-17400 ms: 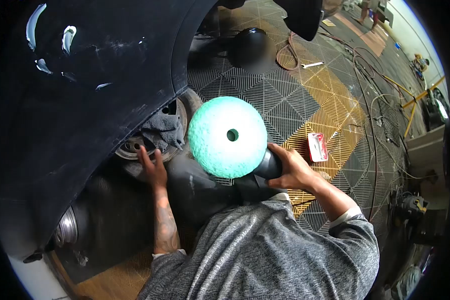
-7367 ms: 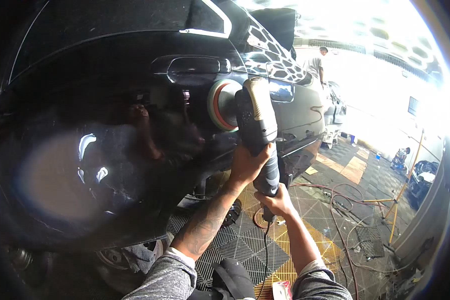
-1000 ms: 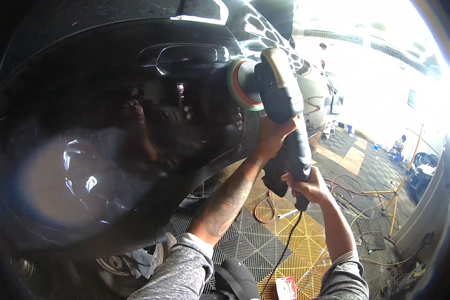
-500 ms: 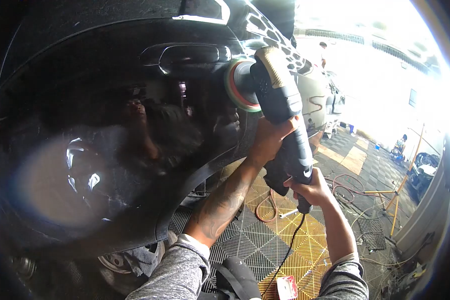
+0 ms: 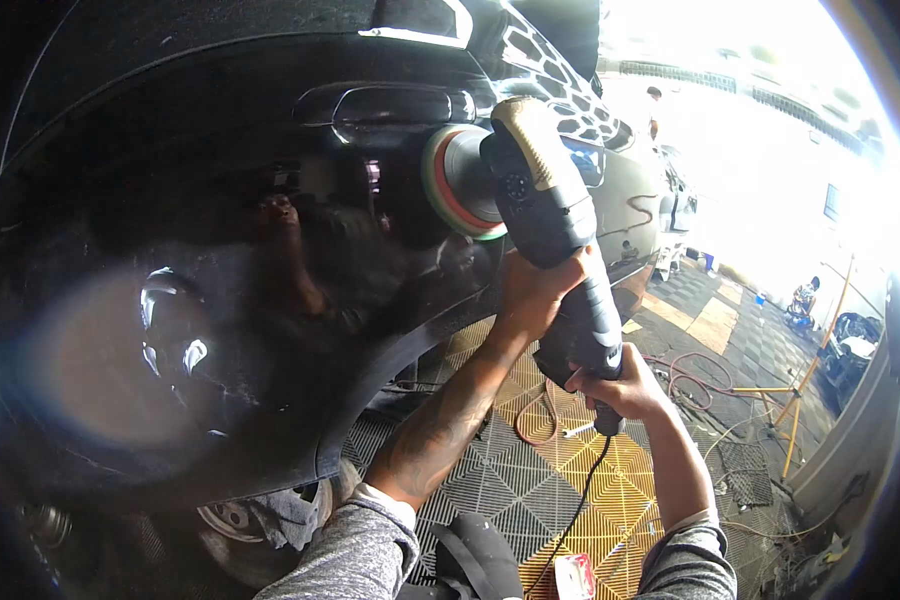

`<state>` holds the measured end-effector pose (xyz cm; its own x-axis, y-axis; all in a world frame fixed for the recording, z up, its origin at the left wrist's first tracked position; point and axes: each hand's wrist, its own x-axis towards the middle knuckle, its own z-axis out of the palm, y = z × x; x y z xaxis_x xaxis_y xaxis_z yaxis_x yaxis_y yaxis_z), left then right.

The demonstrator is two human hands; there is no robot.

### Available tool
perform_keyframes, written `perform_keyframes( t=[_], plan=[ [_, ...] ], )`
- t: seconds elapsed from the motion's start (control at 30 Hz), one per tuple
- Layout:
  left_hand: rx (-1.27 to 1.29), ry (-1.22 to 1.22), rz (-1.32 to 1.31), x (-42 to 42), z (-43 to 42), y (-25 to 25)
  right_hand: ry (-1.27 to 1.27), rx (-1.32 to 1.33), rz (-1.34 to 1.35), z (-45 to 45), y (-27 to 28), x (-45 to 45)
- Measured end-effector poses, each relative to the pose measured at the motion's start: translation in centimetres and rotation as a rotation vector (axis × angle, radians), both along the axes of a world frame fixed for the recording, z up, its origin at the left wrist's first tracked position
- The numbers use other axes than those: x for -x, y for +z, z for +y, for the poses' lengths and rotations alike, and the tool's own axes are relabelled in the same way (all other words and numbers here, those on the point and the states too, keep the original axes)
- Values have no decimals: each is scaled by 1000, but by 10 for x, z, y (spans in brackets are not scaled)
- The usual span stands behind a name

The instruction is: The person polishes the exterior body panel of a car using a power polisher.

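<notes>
Gripping the polisher (image 5: 545,205), the left hand (image 5: 538,292) holds its neck, the right hand (image 5: 632,387) its rear; if tilted, the pad (image 5: 436,190) could scuff the panel (image 5: 220,230).

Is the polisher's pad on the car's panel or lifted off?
On it: the green-rimmed pad sits against the dark panel, no visible gap.

black polisher (image 5: 560,215) with a tan-topped head, tilted, head toward eleven o'clock, its round pad (image 5: 454,182) edged in green and orange, against a glossy black car panel (image 5: 230,230), white smears (image 5: 195,355) at the pad's eight o'clock
</notes>
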<state>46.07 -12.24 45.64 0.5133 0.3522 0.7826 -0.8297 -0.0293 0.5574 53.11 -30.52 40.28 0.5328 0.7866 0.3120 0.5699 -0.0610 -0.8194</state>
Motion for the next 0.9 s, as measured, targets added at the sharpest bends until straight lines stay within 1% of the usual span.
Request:
perform_keyframes(
  t=[0.1,0.17,0.27,0.4,0.47,0.6,0.67,0.7,0.8,0.9],
  plan=[
    [-11,32,36,2,2,-3,7,-19,-7,1,0,1],
    [-14,47,55,4,3,-9,55,68,9,0,-6,-5],
    [6,69,-17,5,1,-18,86,52,-8,-1,-9,-3],
    [-13,100,0,12,2,-6,68,61,-18,3,-2,-1],
    [-2,106,49,15,3,1,28,-8,26,6,7,11],
    [-9,100,61,13,0,-1,41,9,18,3,9,11],
    [30,139,-60,11,-2,-5,55,30,-6,1,1,4],
    [30,138,-61,11,-2,-5,54,29,-6,1,3,5],
    [43,148,9,10,-3,2,21,47,0,2,10,7],
    [72,86,40,11,-2,4,18,47,-2,1,10,3]
  ],
)
